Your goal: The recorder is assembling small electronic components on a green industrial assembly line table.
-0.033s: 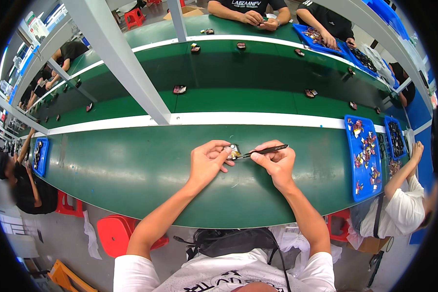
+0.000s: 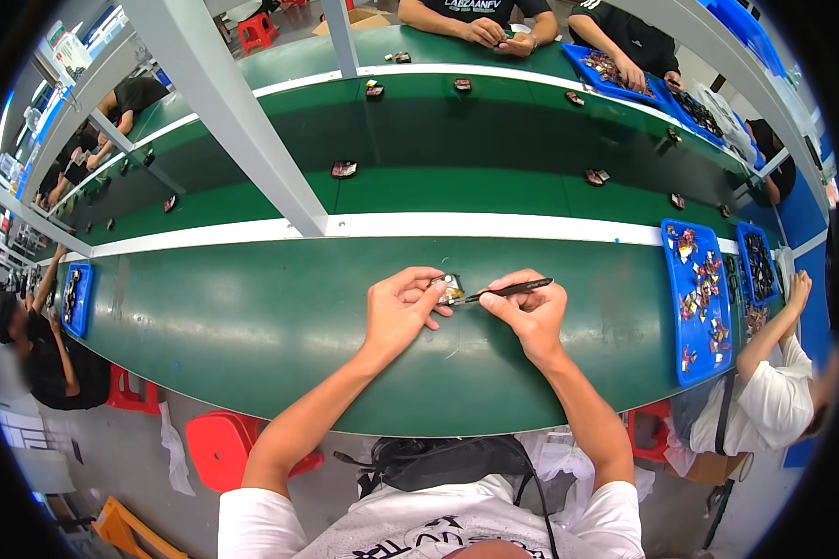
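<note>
My left hand [image 2: 405, 307] pinches a small dark electronic part [image 2: 451, 288] between thumb and fingers, just above the green worktop. Yellowish and silvery patches show on the part, which is too small to name more closely. Black tweezers [image 2: 517, 287] lie in the closed fingers of my right hand [image 2: 536, 312]. Their tips point left and meet the lower right side of the part; whether they grip anything there cannot be made out.
A blue tray [image 2: 676, 340] of small colourful parts stands right, beside another blue tray [image 2: 772, 293] of black pieces. Beyond a white rail [image 2: 494, 226], small parts sit spaced along a green conveyor [image 2: 457, 196]. A slanted post [image 2: 224, 112] rises left. Co-workers sit around.
</note>
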### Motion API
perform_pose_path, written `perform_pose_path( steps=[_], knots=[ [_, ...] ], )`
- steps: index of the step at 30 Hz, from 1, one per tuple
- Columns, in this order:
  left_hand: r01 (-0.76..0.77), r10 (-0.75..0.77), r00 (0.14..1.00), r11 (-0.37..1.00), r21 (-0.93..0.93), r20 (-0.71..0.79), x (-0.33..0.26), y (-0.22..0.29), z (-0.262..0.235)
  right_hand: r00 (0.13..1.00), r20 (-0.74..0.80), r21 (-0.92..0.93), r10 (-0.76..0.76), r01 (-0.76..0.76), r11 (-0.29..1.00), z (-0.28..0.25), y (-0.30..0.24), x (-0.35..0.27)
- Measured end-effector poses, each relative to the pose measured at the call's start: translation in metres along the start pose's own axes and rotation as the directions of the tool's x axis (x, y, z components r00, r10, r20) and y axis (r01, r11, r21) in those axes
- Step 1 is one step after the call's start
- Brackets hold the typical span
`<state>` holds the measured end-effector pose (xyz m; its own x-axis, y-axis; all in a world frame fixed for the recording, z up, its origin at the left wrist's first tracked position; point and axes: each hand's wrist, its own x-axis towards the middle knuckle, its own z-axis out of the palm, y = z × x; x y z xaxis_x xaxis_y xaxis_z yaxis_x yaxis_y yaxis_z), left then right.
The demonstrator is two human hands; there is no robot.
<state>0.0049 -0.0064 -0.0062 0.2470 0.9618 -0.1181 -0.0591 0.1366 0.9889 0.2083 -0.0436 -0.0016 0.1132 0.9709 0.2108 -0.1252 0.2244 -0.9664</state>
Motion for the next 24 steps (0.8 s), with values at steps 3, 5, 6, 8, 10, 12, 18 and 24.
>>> perform_pose_path(
  steps=[3, 5, 6, 8, 10, 12, 18, 24],
  knots=[
    [-0.009, 0.008, 1.000, 1.000, -0.027, -0.014, -0.001, 0.000, 0.003, 1.000, -0.009, -0.146, -0.021, 0.019, 0.989, 0.008, -0.002, -0.006],
    [-0.043, 0.043, 0.999, 0.999, -0.010, -0.021, -0.003, 0.001, 0.003, 1.000, -0.010, -0.221, -0.030, 0.027, 0.975, 0.011, 0.000, -0.008],
    [-0.035, 0.035, 0.999, 0.999, -0.013, -0.021, -0.004, 0.000, 0.003, 0.998, -0.027, -0.255, -0.050, 0.041, 0.966, 0.012, 0.001, -0.008],
    [-0.057, 0.057, 0.998, 0.998, -0.014, -0.022, -0.005, -0.002, 0.004, 0.997, -0.046, -0.290, -0.064, 0.048, 0.956, 0.012, 0.002, -0.008],
    [-0.063, 0.062, 0.998, 0.998, -0.017, -0.033, -0.006, -0.002, 0.007, 0.998, -0.069, -0.312, 0.005, -0.027, 0.950, 0.012, -0.001, -0.007],
    [-0.070, 0.069, 0.997, 0.997, -0.017, -0.040, -0.007, -0.001, 0.009, 0.996, -0.086, -0.312, -0.007, -0.020, 0.950, 0.012, 0.000, -0.006],
    [-0.110, 0.109, 0.993, 0.994, -0.009, -0.039, -0.009, -0.002, 0.010, 0.994, -0.106, -0.291, 0.030, -0.060, 0.955, 0.012, -0.004, -0.007],
    [-0.154, 0.154, 0.988, 0.988, -0.032, -0.010, -0.011, -0.001, 0.013, 0.984, -0.071, 0.014, 0.161, -0.161, 0.987, 0.011, 0.004, -0.004]
  ],
)
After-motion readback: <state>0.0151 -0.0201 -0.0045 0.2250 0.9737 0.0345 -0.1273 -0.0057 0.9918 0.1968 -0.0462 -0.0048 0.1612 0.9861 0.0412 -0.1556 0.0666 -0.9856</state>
